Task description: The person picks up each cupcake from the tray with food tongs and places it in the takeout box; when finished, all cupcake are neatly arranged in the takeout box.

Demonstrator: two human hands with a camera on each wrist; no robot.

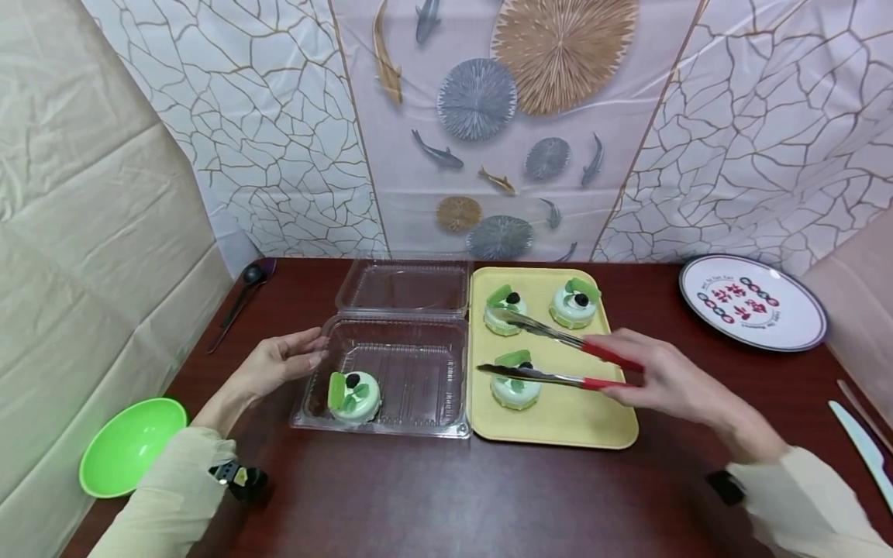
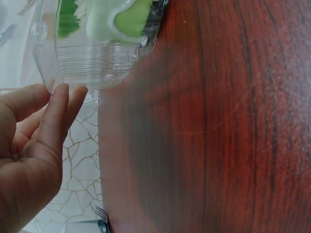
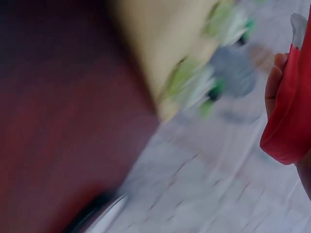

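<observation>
My left hand (image 1: 282,363) is at the left rim of a clear plastic clamshell box (image 1: 418,430), and in the left wrist view its thumb and fingers pinch that rim. Inside the box, at the front left, sits a small pale-green cake (image 1: 359,403) topped with a dark berry and green leaves. With my right hand (image 1: 666,376) I hold red-handled metal tongs (image 1: 558,378), their arms spread wide above a yellow tray (image 1: 558,430). Three similar cakes stand on the tray: a front one (image 1: 516,394), a back left one (image 1: 501,322) and a back right one (image 1: 574,308). One tong arm crosses the front cake.
A green bowl (image 1: 132,446) is at the left edge, with dark utensils (image 1: 244,298) behind it. At the back right lies a white plate (image 1: 753,302) with red lettering. A knife (image 1: 865,449) rests at the far right. Patterned cloth (image 1: 279,132) closes off the back.
</observation>
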